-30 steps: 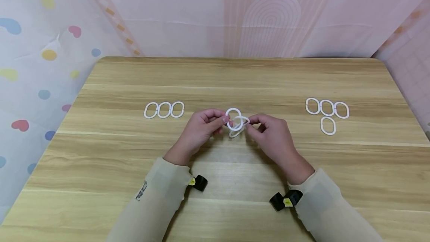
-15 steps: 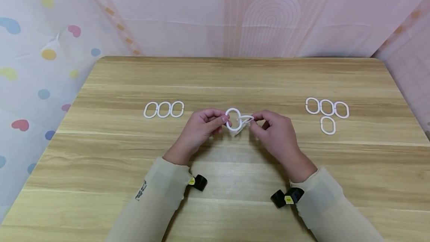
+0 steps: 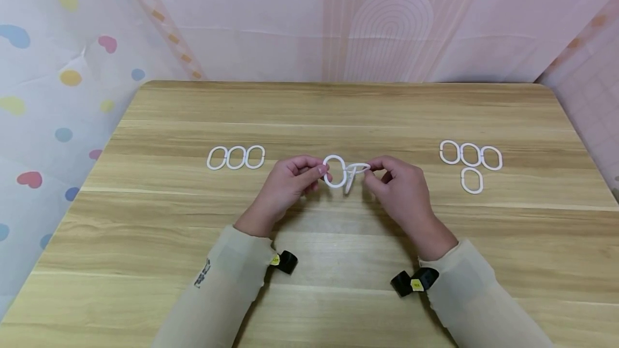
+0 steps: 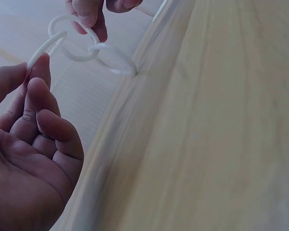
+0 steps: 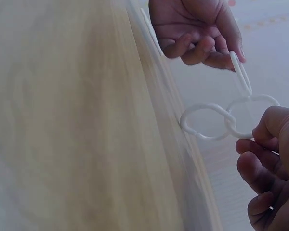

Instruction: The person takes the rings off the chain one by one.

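Close over the middle of the table, my left hand (image 3: 295, 179) pinches a white plastic oval chain link (image 3: 333, 186) between thumb and finger. My right hand (image 3: 398, 189) grips a second white link (image 3: 359, 165), seen almost edge-on in the head view and meeting the first link's right side. A third link (image 3: 349, 182) hangs down from the second. In the right wrist view this hanging link (image 5: 188, 113) passes through the second link (image 5: 231, 122), while the left hand's link (image 5: 242, 72) joins it at the top.
On the wooden table (image 3: 309, 305), a row of three white links (image 3: 237, 147) lies to the left. Another row of three links (image 3: 470, 144) lies at the right, with a single link (image 3: 472, 193) just below it. A patterned curtain (image 3: 271, 26) stands behind the table.
My right hand has shifted right and slightly away, drawing its link out from overlapping the left hand's link. The third link has swung to hang more steeply. My left hand has barely moved.
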`<action>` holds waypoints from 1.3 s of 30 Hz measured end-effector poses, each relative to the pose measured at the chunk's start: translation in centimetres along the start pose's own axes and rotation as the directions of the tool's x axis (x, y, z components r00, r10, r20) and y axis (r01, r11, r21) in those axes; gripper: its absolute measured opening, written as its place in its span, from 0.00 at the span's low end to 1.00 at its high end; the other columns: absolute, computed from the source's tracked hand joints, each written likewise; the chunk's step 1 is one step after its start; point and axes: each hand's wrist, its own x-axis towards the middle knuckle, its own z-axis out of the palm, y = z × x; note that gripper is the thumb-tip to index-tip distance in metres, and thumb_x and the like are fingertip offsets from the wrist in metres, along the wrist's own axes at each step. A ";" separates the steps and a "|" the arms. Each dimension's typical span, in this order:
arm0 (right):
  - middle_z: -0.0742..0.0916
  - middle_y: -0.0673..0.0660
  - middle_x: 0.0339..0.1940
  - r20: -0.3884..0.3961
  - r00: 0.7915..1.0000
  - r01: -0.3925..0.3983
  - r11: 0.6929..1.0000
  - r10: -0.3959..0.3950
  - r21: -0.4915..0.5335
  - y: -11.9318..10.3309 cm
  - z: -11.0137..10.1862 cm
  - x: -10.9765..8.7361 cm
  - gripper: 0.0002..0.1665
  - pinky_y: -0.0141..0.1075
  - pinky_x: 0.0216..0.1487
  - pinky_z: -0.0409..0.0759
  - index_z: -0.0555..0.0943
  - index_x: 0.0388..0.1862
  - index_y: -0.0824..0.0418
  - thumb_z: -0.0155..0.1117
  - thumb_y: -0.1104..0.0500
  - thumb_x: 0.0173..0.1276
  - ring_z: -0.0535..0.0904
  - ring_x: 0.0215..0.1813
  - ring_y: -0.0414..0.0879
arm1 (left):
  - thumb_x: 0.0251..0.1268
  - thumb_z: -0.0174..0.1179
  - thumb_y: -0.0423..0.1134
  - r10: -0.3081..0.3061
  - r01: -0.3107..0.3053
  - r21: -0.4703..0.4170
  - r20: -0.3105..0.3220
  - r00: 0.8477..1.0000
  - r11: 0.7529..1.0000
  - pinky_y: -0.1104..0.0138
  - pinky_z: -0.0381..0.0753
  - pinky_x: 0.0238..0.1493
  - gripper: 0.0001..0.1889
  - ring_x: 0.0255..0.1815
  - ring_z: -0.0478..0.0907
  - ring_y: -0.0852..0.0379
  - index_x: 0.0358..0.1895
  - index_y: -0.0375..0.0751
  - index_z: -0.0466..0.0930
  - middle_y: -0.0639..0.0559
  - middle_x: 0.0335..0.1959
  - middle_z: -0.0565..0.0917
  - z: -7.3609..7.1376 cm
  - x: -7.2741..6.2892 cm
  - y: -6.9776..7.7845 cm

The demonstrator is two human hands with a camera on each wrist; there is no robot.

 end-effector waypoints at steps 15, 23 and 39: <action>0.88 0.54 0.33 0.018 0.995 -0.101 0.993 0.100 0.066 0.1 -0.1 0.1 0.07 0.29 0.24 0.70 0.87 0.36 0.60 0.63 0.63 0.63 0.76 0.24 0.43 | 0.73 0.61 0.38 -0.031 0.045 0.122 -0.117 0.993 0.992 0.72 0.71 0.25 0.12 0.28 0.75 0.56 0.48 0.30 0.83 0.54 0.33 0.86 -2.4 0.3 0.2; 0.88 0.53 0.33 0.026 0.994 -0.104 0.991 0.102 0.080 0.1 -0.1 0.2 0.05 0.31 0.22 0.71 0.87 0.36 0.59 0.66 0.62 0.62 0.76 0.22 0.43 | 0.73 0.61 0.38 -0.033 0.077 0.229 -0.192 0.981 0.970 0.72 0.78 0.28 0.11 0.24 0.74 0.60 0.45 0.30 0.84 0.52 0.32 0.85 -4.6 0.4 0.6; 0.88 0.53 0.33 0.047 0.992 -0.125 0.987 0.121 0.103 0.2 -0.1 0.2 0.05 0.31 0.21 0.71 0.86 0.36 0.59 0.65 0.62 0.63 0.76 0.21 0.44 | 0.74 0.60 0.42 -0.031 0.179 0.545 -0.269 0.963 0.819 0.68 0.76 0.28 0.11 0.25 0.77 0.54 0.43 0.37 0.85 0.47 0.27 0.82 -6.9 0.2 0.5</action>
